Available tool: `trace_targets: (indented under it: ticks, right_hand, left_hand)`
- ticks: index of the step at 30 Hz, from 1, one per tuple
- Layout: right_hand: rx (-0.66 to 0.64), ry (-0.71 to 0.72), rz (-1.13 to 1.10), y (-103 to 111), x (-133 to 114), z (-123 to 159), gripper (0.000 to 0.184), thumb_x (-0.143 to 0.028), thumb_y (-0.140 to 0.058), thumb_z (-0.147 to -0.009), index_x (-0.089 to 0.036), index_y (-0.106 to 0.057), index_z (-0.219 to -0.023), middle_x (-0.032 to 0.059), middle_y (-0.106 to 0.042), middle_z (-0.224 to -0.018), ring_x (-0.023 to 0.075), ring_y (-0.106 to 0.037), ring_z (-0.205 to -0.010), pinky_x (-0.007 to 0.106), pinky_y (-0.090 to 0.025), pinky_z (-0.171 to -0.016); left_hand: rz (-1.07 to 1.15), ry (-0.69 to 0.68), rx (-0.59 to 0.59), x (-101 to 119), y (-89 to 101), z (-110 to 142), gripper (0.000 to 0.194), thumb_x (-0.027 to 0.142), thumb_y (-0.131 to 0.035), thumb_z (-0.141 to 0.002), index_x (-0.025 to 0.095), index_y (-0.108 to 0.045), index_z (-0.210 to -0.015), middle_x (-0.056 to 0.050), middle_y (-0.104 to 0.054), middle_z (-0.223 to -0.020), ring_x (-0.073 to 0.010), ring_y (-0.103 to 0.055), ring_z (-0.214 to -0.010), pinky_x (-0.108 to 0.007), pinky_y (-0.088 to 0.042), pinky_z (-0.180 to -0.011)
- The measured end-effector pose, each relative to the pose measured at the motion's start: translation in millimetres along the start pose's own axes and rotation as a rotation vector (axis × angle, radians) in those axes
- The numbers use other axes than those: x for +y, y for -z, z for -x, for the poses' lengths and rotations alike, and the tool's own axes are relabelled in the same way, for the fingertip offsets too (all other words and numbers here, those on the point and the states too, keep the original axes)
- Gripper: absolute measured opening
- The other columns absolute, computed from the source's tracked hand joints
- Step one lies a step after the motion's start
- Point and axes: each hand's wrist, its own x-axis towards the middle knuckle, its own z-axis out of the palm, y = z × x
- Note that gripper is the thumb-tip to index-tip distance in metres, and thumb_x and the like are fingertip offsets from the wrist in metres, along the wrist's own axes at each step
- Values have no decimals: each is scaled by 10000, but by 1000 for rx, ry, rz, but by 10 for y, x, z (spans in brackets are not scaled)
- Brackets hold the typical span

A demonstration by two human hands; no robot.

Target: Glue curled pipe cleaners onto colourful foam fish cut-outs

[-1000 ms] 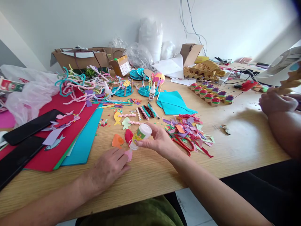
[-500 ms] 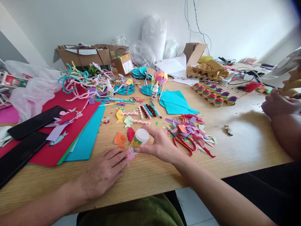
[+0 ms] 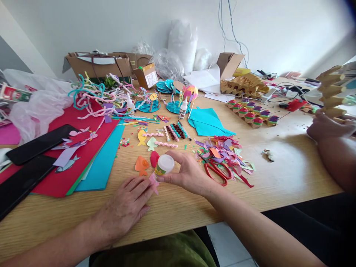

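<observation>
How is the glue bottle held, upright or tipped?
Tipped: the right hand holds the glue bottle nozzle-down over the pink cutout.

- Craft workroom: wooden table [image 3: 278, 174].
- Coloured paper sheets [image 3: 91, 148], 9 o'clock.
- Pipe cleaners [image 3: 94, 94], 11 o'clock.
- Paper scraps [image 3: 225, 148], scissors [image 3: 215, 171], centre.

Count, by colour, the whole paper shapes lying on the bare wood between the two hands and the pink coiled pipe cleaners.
Orange shape: 1
Red shape: 1
Pink shape: 1, its edge under the left hand
Yellow shape: 1
Pale green shape: 1
Total: 5
</observation>
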Motion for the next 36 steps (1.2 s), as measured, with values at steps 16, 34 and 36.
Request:
trace_targets:
  ticks: [16, 34, 36]
  right_hand:
    - [-39, -24, 28, -2, -40, -44, 266, -335, -755, -674, -157, -604, -802, -13, -618, -747, 135, -550, -700, 224, -387, -632]
    - [-56, -9, 1, 3, -36, -61, 272, -348, -757, -669, -166, -598, -792, -21, -610, -735, 133, -552, -698, 225, -392, -644]
    - [-79, -17, 3, -1, -35, -64, 273, -351, -757, -667, -165, -597, -786, -24, -603, -720, 131, -548, -683, 223, -388, -628]
  left_hand:
    - [0, -21, 28, -17, 5, 18, 336, 209, -384, -941, 122, -479, -1251, -93, -579, -1200, -268, -489, -1099, -442, -388, -936]
    - [12, -4, 6, -11, 26, 14, 341, 199, -365, -945, 139, -482, -1260, -86, -580, -1206, -264, -484, -1108, -455, -403, -947]
    - [3, -9, 9, -10, 32, 11, 335, 194, -366, -943, 135, -491, -1248, -86, -586, -1197, -264, -493, -1095, -457, -402, -947]
